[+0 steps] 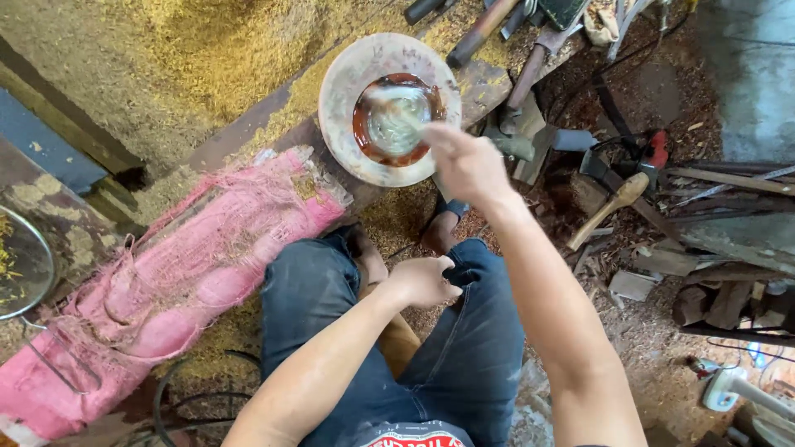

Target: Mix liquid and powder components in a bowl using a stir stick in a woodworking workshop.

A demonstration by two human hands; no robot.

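The left hand (424, 280) rests loosely curled on the jeans-clad knee, holding nothing. Left of it lies a pink mesh sack (190, 281). Beyond, the right hand (465, 163) presses a blurred strip, pinched in its fingers, into the spinning wooden bowl (389, 108). Sawdust (190, 50) banks behind; mallets and tools (617, 203) crowd the right.

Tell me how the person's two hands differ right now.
The right hand is stretched out to the round wooden bowl, fingers at its reddish hollow; the left hand rests back between the knees, touching no bowl. The right hand's fingers point forward toward the bowl; the left hand's fingers are loosely curled. Both are bare, with bare forearms.
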